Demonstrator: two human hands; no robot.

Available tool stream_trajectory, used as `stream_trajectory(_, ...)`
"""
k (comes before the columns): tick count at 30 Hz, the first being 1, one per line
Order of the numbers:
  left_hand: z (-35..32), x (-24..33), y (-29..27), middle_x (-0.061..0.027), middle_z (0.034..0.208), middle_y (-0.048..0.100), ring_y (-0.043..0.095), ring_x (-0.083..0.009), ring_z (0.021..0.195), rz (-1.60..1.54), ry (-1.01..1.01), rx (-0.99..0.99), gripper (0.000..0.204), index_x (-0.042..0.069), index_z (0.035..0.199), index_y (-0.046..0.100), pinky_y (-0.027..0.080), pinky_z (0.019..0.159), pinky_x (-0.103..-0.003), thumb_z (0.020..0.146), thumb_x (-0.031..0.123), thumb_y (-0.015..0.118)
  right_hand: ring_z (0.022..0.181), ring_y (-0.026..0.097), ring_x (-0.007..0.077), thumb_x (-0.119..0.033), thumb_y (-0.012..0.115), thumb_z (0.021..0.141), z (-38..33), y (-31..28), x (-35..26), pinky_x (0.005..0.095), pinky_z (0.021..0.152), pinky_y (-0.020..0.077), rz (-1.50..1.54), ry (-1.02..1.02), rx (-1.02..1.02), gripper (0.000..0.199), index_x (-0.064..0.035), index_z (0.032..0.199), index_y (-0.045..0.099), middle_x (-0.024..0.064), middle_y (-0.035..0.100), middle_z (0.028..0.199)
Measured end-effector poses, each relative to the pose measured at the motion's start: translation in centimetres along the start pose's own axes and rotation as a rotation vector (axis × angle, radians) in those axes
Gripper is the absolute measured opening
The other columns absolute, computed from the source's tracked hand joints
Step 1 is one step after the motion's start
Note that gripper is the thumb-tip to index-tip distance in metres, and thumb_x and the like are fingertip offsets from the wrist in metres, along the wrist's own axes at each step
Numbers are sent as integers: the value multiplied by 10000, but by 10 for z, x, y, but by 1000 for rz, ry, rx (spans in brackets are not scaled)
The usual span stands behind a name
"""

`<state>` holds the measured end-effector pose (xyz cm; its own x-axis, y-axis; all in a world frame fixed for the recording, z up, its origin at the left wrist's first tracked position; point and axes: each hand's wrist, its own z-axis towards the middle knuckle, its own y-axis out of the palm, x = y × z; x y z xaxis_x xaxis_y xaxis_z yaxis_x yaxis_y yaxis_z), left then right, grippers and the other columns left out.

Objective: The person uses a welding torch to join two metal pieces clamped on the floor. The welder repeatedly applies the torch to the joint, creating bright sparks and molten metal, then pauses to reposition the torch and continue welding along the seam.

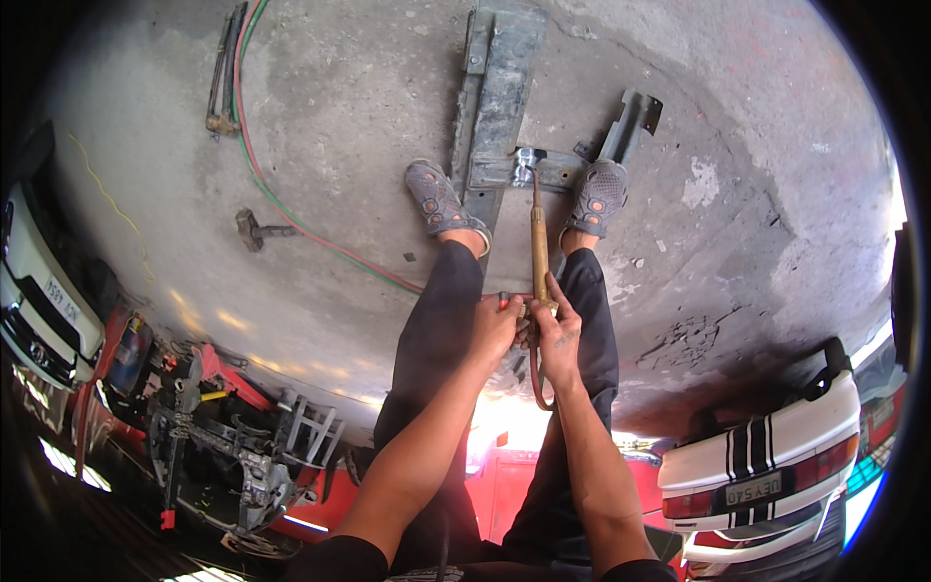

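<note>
A brass gas torch [539, 238] points away from me between my legs, its thin tip near a flat steel bracket [553, 173]. No flame shows at the tip. My right hand [560, 335] is closed round the torch's rear end by the valves, one finger stretched along the handle. Against the valves, on the other side, my left hand [494, 330] is closed with a small red-ended piece showing at its fingers; I cannot tell what it is. The bracket has a shiny bare patch and joins a long grey steel beam [504, 87] on the floor. A hose loops below my right hand.
My shoes stand either side of the bracket. A bent metal channel [626, 131] lies by the right one. Red and green hoses [281, 209] curve past a hammer [254, 231] at left. Car parts [242, 456] and a white striped car end [766, 461] are nearer me.
</note>
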<state>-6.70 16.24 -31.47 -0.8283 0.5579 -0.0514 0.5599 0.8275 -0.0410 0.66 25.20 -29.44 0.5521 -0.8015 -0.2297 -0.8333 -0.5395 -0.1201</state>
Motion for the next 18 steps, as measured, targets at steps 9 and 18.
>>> stream_trajectory(9, 0, 3, 2, -97, 895, 719, 667, -146, 684, -18, -13, -19, 268, -60, 1128, 721, 511, 567, -309, 1060, 163, 587, 557, 599, 109, -122, 591, 999, 3, -3, 4, 257, 500, 484, -1, -6, -3, 594, 56, 1543, 431, 52, 652, 754)
stream_trajectory(18, 0, 3, 0, -87, 900, 717, 658, -135, 703, -62, -18, -54, 262, -48, 1130, 726, 513, 590, -302, 1059, 162, 586, 575, 602, 106, -134, 591, 1003, -1, 4, -4, 256, 515, 493, 73, -10, 18, 599, 59, 1545, 425, 70, 681, 817)
